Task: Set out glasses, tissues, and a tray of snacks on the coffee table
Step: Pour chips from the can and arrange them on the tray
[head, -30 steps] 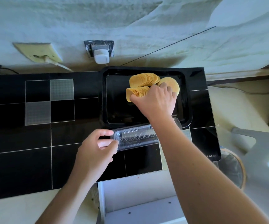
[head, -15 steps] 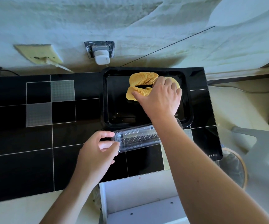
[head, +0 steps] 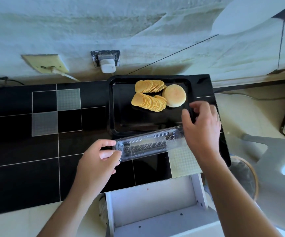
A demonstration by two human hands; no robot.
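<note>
Crackers [head: 150,97] on tray [head: 121,124] (far end), plastic container [head: 148,145] just before tray, on counter [head: 35,151]

Both hands out over the counter, bare forearms reaching in.
Left hand [head: 98,160] pinches the near-left end of the clear plastic container [head: 148,145], thumb on top. Right hand [head: 201,127] hovers at its far-right end, fingers loosely curled, holding nothing.

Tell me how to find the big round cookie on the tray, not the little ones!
Look at the black tray at the back of the dark tiled counter, under the wall plug. Two rows of thin overlapping yellow crackers lie in it. At their right end lies the big round cookie: one single piece, paler, thicker and wider than any cracker.
</note>
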